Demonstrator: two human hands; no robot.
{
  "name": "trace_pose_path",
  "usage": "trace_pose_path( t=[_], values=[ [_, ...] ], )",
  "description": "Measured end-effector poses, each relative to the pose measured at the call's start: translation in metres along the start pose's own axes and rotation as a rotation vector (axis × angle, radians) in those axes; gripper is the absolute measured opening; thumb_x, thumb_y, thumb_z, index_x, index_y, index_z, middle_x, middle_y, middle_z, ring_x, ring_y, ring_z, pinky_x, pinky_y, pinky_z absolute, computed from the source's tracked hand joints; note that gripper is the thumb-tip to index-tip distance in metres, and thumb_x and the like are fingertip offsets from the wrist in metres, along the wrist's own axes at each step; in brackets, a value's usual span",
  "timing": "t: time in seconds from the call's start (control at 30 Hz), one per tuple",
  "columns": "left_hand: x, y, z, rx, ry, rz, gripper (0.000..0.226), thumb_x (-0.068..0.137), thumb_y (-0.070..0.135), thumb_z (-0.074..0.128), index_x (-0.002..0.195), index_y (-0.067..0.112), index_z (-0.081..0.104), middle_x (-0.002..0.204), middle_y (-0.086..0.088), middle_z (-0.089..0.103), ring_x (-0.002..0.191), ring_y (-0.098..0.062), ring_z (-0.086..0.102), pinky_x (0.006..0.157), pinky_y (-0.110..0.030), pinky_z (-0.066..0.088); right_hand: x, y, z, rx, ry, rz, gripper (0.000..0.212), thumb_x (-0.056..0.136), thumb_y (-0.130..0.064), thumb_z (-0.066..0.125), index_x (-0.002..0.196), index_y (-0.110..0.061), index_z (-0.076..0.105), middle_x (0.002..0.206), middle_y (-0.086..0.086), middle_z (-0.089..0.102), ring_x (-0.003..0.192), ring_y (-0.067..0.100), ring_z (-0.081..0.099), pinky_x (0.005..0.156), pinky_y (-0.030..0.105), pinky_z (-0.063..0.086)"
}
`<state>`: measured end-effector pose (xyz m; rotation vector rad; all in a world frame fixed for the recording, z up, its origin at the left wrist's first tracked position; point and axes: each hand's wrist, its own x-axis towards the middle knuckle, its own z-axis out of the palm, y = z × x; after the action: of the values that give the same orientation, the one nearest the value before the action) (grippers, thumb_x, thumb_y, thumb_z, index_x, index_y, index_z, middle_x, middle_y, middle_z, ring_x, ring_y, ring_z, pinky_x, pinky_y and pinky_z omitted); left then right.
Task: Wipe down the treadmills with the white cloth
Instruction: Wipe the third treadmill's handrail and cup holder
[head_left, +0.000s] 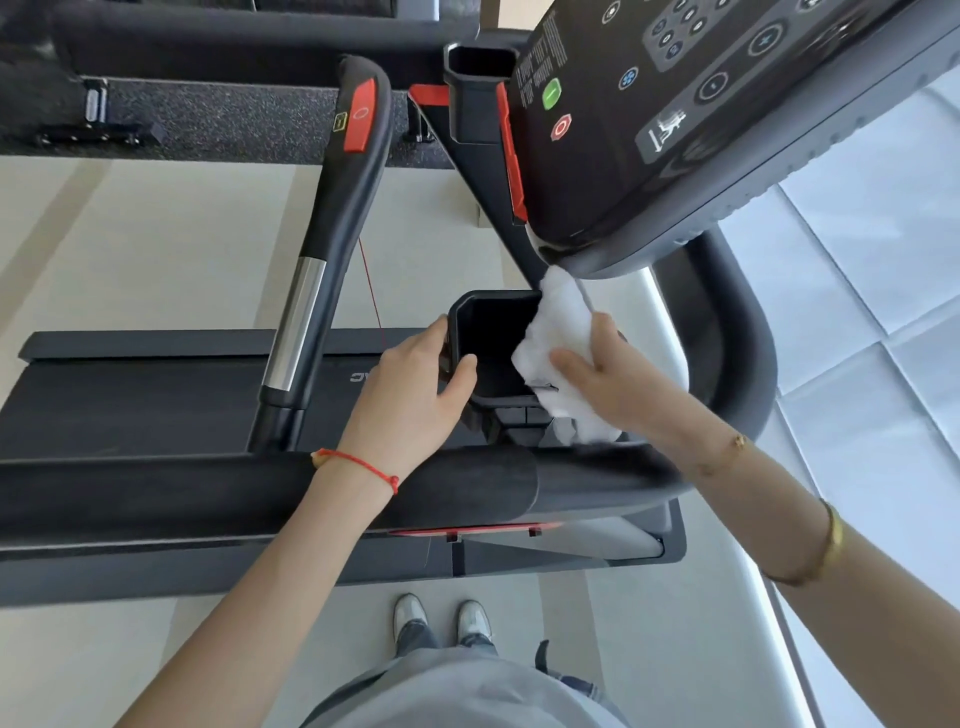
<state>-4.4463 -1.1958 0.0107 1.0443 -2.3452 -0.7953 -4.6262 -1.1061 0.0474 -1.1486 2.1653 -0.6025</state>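
Treadmill (156, 395): black, matte deck and padded front bar; smooth hard plastics, with one chrome section on the side handrail (296, 322).
Console (675, 119): glossy dark panel, rounded edge, printed buttons; it overhangs the cloth's upper end.
Cup holder (493, 338): deep, square black plastic well with rounded corners, just beside the console.
White cloth (558, 332): soft, crumpled, fluffy; draped over the holder's right rim, reaching up to the console's underside.
Left hand (410, 389): curled around the holder's near-left rim, thumb inside, steadying it.
Right hand (608, 374): fingers spread fairly flat, pressing the cloth against the rim.
Step in hand: likely wiping the cup holder's edge and inside.
Next move: probably pushing the cloth down into the well, needing bunched fabric to reach corners.
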Motion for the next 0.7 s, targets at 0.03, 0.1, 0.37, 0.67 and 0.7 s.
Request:
trace_pose_path(
  t=[0.03,0.1,0.37,0.67,0.7],
  values=[
    [0.000,0.000,0.000,0.004,-0.003,0.002,0.036,0.098,0.035,0.047,0.132,0.023,0.052,0.091,0.004,0.064,0.073,-0.011,0.058,0.072,-0.032,0.053,-0.006,0.003,0.003,-0.020,0.001,0.010,0.022,0.101,-0.023,0.044,0.095,-0.007,0.032,0.082,0.009,0.044,0.077,0.022,0.044,0.070,0.031,0.034],
    [0.001,0.000,0.000,0.011,-0.001,0.005,0.036,0.098,0.034,0.047,0.133,0.024,0.051,0.090,0.004,0.064,0.071,-0.010,0.057,0.070,-0.030,0.052,-0.007,0.002,0.005,-0.025,-0.016,0.010,0.020,0.101,-0.022,0.043,0.093,-0.006,0.032,0.082,0.008,0.041,0.078,0.021,0.042,0.070,0.030,0.032],
    [0.002,0.003,-0.002,0.002,-0.024,-0.007,0.033,0.099,0.032,0.048,0.130,0.023,0.054,0.096,-0.001,0.069,0.078,-0.017,0.062,0.076,-0.036,0.053,0.015,-0.003,-0.003,0.061,0.035,-0.036,0.038,0.100,-0.022,0.050,0.124,0.002,0.035,0.106,0.015,0.059,0.095,0.029,0.060,0.081,0.037,0.050],
    [0.000,0.004,-0.006,-0.086,-0.021,-0.078,0.036,0.104,0.031,0.038,0.132,0.018,0.056,0.083,0.001,0.062,0.079,-0.013,0.057,0.071,-0.022,0.040,-0.043,0.033,0.001,0.024,0.131,-0.366,0.046,0.101,-0.031,0.047,0.142,-0.015,0.033,0.110,-0.002,0.060,0.093,0.012,0.058,0.077,0.002,0.037],
    [-0.002,0.004,-0.007,-0.106,-0.014,-0.089,0.036,0.104,0.031,0.037,0.129,0.016,0.058,0.079,0.000,0.061,0.073,-0.011,0.053,0.066,-0.022,0.037,-0.047,0.032,0.000,-0.037,0.096,-0.448,0.050,0.101,-0.034,0.045,0.145,-0.015,0.030,0.127,0.001,0.055,0.110,0.011,0.053,0.089,0.001,0.033]
  ],
)
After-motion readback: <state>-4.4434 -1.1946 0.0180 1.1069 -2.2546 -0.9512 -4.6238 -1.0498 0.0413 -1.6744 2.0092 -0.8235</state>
